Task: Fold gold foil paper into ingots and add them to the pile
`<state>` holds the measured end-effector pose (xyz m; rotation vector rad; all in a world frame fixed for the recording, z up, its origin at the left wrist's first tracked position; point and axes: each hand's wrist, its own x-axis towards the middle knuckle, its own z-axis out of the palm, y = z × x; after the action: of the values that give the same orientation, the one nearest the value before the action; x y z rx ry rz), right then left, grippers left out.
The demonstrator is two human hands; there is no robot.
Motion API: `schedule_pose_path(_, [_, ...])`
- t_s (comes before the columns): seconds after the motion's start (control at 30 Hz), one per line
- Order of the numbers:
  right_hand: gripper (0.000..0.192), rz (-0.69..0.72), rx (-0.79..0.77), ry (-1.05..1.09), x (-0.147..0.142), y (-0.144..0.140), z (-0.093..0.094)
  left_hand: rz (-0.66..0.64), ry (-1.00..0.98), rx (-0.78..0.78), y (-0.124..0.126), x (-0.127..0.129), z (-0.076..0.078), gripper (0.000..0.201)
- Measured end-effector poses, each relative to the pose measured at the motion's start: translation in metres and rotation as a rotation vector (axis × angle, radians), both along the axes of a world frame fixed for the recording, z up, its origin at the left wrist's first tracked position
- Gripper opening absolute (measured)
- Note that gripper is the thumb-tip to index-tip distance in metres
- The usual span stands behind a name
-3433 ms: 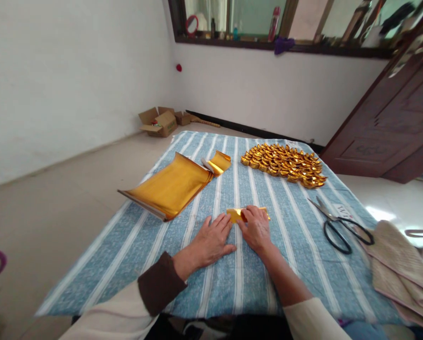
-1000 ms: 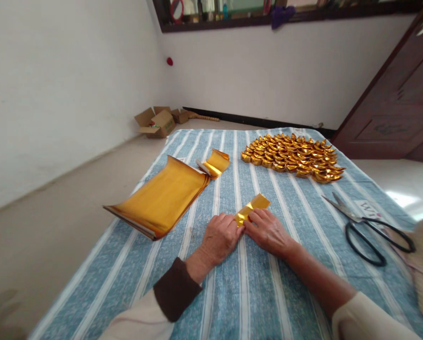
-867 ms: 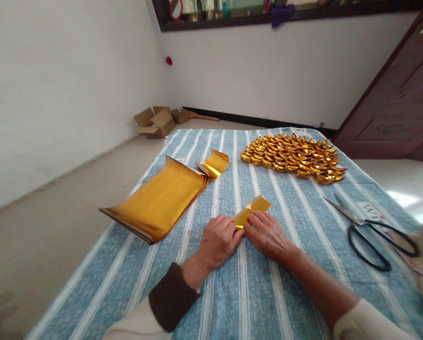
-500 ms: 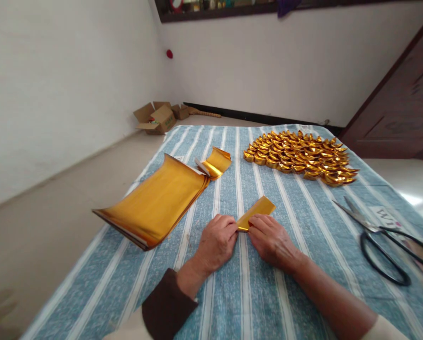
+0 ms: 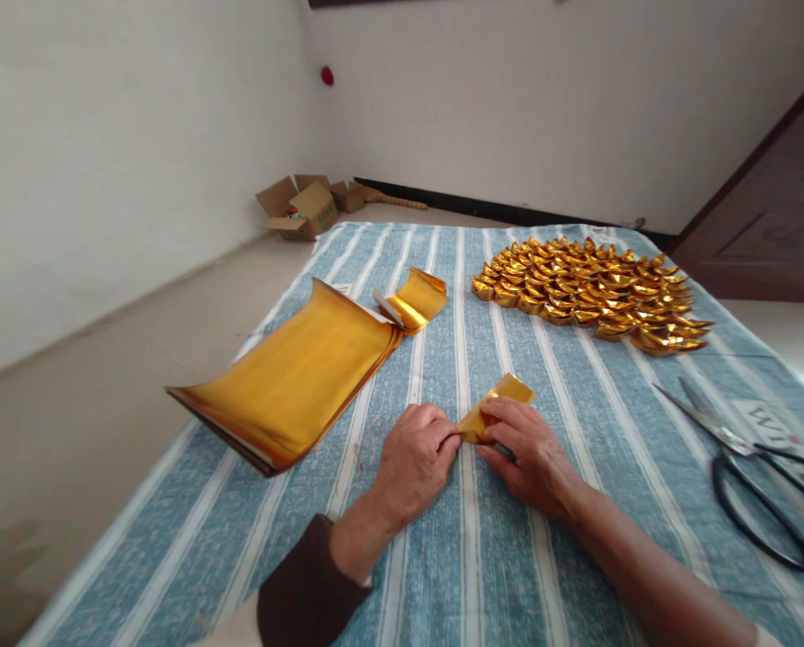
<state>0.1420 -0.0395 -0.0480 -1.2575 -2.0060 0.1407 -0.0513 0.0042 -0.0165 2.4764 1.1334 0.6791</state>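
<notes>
Your left hand (image 5: 411, 463) and right hand (image 5: 533, 454) both pinch the near end of the folded gold strip (image 5: 498, 406) on the desk (image 5: 482, 557). The fingers (image 5: 442, 429) of each hand are closed on that end; the strip's far end juts up and away beyond them. Left of the strip lies the gold paper stack (image 5: 292, 382); beyond it the folded ingot pile (image 5: 590, 292); right of it the scissors (image 5: 752, 472).
</notes>
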Motion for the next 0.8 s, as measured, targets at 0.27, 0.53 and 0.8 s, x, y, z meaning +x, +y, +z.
schedule_pose_path(0.27, [0.016, -0.023, -0.069, 0.060, 0.002, 0.003, -0.001, 0.081, 0.063, 0.016, -0.002, 0.002, -0.001, 0.015])
schedule_pose_path(0.53, [0.020, -0.056, -0.098, 0.105, 0.000, 0.004, 0.000, 0.114, 0.036, 0.029, -0.004, 0.002, -0.004, 0.017])
schedule_pose_path(0.8, [0.024, -0.102, -0.080, 0.103, -0.002, 0.007, -0.004, 0.112, 0.043, 0.311, -0.022, 0.010, 0.003, 0.010])
